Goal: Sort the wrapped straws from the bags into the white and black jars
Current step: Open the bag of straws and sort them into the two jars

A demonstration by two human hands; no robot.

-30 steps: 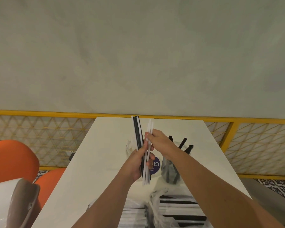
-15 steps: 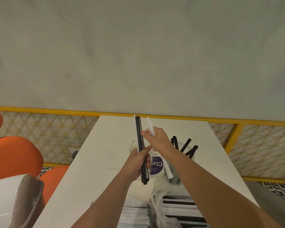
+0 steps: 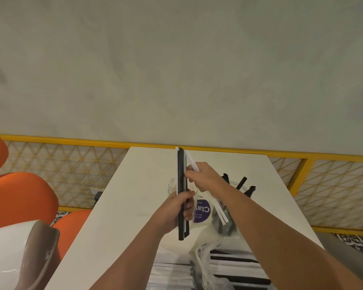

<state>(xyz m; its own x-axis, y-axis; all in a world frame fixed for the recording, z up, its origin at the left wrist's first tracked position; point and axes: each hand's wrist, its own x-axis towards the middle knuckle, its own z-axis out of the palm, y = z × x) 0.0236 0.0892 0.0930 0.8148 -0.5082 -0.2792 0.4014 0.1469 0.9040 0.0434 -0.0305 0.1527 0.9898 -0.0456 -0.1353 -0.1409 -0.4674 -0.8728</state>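
Jar with black straws; left fingers tight round a black bundle, right fingers round white straws.

I see a white worktop running away from me. Midway along it two jars stand side by side: the left jar carries a purple label, the right jar holds black straws. Two plastic bags of straws lie at its near edge.

2 bare hands, left hand, right hand, both forearms uncovered
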